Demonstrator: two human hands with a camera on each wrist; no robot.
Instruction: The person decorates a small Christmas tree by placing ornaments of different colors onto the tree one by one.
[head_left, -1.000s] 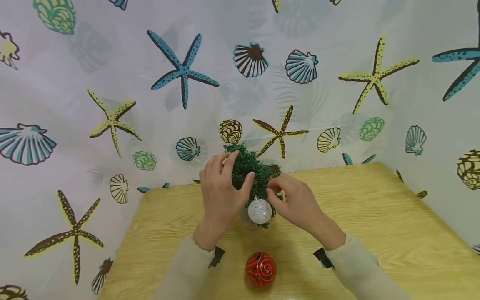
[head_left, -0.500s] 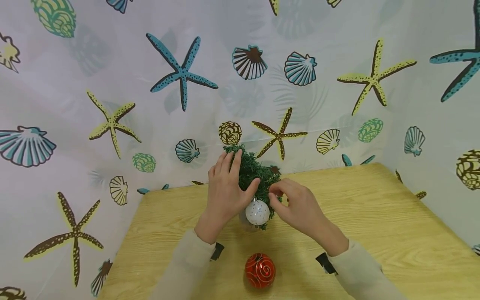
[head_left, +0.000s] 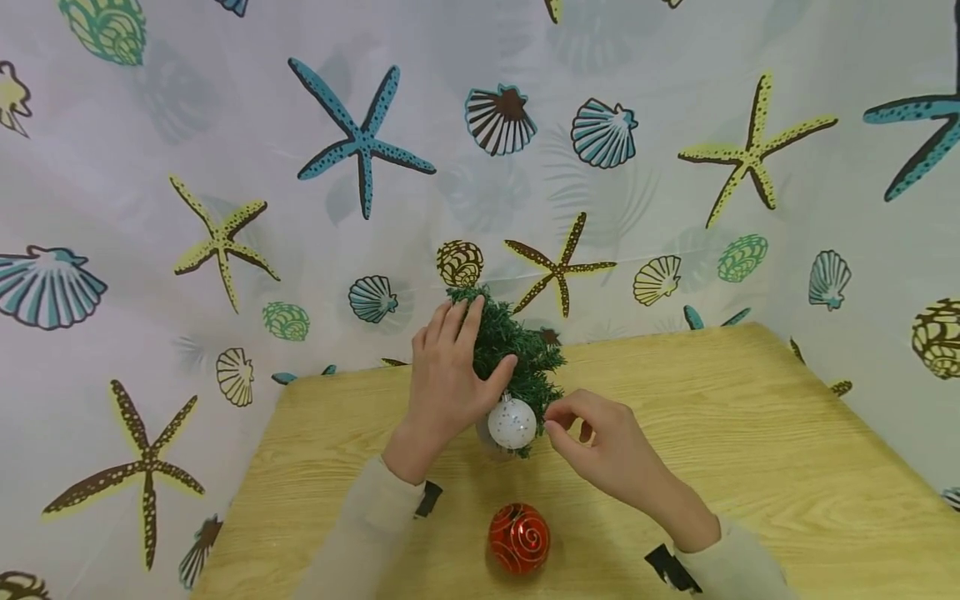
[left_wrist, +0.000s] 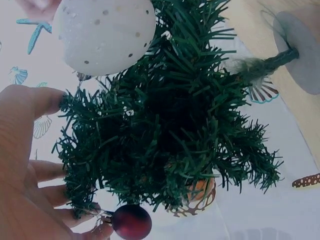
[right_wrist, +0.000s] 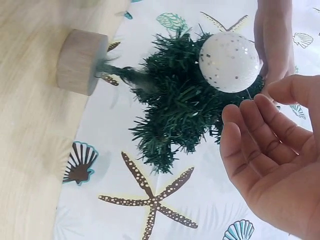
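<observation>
A small green artificial Christmas tree [head_left: 517,350] stands on a round wooden base [right_wrist: 80,62]. A white ball ornament with glittery specks [head_left: 512,422] hangs on its near side, its metal cap by the branches. My left hand [head_left: 450,367] rests on the tree's upper left, fingers spread and thumb apart, touching branches. A dark red ball ornament [left_wrist: 131,221] hangs beside those fingertips in the left wrist view. My right hand [head_left: 600,442] is just right of the white ornament, fingers loosely bent; the right wrist view shows the thumb apart from the fingertips and nothing held.
A shiny red ball with gold swirls [head_left: 519,538] lies on the wooden table [head_left: 720,417] at the near middle. Behind the table hangs a white curtain [head_left: 420,50] printed with starfish and shells. Both sleeves carry dark straps near the wrists.
My right hand has drawn back from the branches, down and to the right. My left hand has shifted slightly right along the tree, and the white ornament sits slightly further left.
</observation>
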